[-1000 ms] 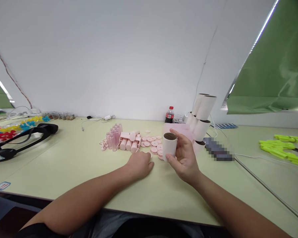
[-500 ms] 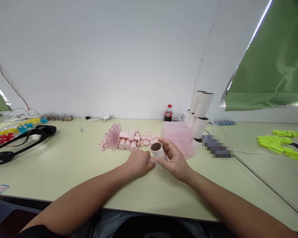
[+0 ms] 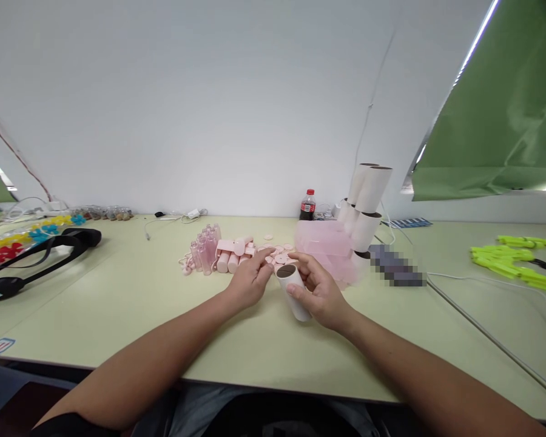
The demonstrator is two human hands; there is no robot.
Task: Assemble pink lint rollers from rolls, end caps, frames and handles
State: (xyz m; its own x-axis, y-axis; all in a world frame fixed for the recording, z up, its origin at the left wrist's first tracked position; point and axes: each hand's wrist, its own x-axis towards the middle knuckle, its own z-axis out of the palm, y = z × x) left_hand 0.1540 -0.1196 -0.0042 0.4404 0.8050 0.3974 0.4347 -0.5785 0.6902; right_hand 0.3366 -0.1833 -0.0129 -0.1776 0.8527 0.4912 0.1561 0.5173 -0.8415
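My right hand (image 3: 323, 294) is wrapped round a white cardboard tube (image 3: 295, 297), which leans a little with its hollow end up. Stretched toward a spread of flat pink discs (image 3: 282, 259) is my left hand (image 3: 250, 282), its fingers and thumb apart at their near edge. Whether a fingertip touches a disc I cannot tell. Left of the discs lie several pink cylinders (image 3: 227, 261), beside a group of clear pink tubes (image 3: 203, 252) standing upright.
Translucent pink sheets (image 3: 323, 240) lie right of the discs, near stacked white tubes (image 3: 366, 227). A cola bottle (image 3: 307, 206) stands by the wall. A black strapped frame (image 3: 73, 243) is at left; bright yellow-green plastic parts (image 3: 505, 261) are at right.
My left hand has moved away from the tube's side, forward to the pink discs, and its fingers have stretched out. My right hand keeps the tube nearly in place.
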